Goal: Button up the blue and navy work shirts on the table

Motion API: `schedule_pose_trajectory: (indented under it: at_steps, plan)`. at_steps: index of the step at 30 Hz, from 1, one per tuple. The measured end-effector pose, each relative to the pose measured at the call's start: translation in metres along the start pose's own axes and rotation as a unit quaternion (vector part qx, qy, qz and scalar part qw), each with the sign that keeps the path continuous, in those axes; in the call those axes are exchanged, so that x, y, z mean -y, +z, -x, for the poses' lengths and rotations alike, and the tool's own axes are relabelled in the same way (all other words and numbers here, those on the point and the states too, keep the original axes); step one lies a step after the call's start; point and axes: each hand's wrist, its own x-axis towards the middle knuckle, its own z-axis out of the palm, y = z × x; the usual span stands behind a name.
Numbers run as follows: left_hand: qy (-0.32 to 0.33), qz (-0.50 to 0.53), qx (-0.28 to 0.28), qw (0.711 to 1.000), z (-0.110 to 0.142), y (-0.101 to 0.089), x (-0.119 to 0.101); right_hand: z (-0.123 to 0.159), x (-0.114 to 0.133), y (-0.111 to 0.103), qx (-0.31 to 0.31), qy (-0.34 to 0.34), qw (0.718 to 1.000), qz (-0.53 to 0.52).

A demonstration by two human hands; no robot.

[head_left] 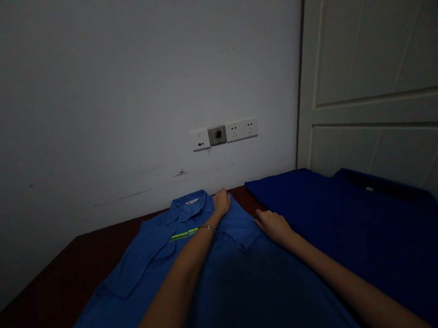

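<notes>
A blue short-sleeved work shirt (162, 271) lies spread on the dark red-brown tabletop (62, 272). Its collar (192, 205) points at the wall and shows a white label. A yellow-green strip (184, 234) crosses the chest. My left hand (222, 202), with a bracelet at the wrist, is closed on the shirt's shoulder beside the collar. Lower and to the right, my right hand (274, 225) pinches the outer edge of the sleeve on that side. Both hands' fingertips are partly hidden, and my left forearm covers part of the shirt's front.
A darker blue garment (357, 234) lies flat on the right, close to my right forearm. Behind the table rises a white wall (125, 90) with a row of sockets (235, 131). A pale panelled door or cabinet front (377, 75) bounds the right side. The light is dim.
</notes>
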Motion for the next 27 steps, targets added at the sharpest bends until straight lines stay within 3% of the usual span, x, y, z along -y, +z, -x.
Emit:
schedule_pose_trajectory:
  at_steps: [4, 7, 9, 12, 15, 20, 27]
  plan:
    - [0.106, 0.005, 0.012, 0.994, 0.011, -0.013, 0.003, 0.005, 0.011, -0.006, -0.072, -0.008, 0.997, 0.020]
    - [0.225, -0.009, 0.060, 0.972, 0.031, -0.025, 0.018, 0.009, 0.025, -0.005, -0.106, -0.107, 0.989, -0.013]
    - [0.264, -0.014, 0.104, 0.959, 0.049, -0.033, 0.033, 0.013, 0.034, -0.002, -0.080, -0.185, 0.978, -0.048]
    - [0.249, -0.003, 0.174, 0.953, 0.077, -0.042, 0.060, 0.020, 0.041, 0.003, 0.003, -0.266, 0.959, -0.096]
    - [0.228, 0.007, 0.210, 0.951, 0.098, -0.049, 0.081, 0.027, 0.040, 0.003, 0.069, -0.295, 0.943, -0.136]
    - [0.234, 0.009, 0.193, 0.953, 0.105, -0.054, 0.098, 0.034, 0.035, -0.003, 0.110, -0.304, 0.931, -0.169]
    - [0.249, 0.012, 0.149, 0.957, 0.110, -0.055, 0.101, 0.035, 0.033, -0.002, 0.116, -0.307, 0.931, -0.161]
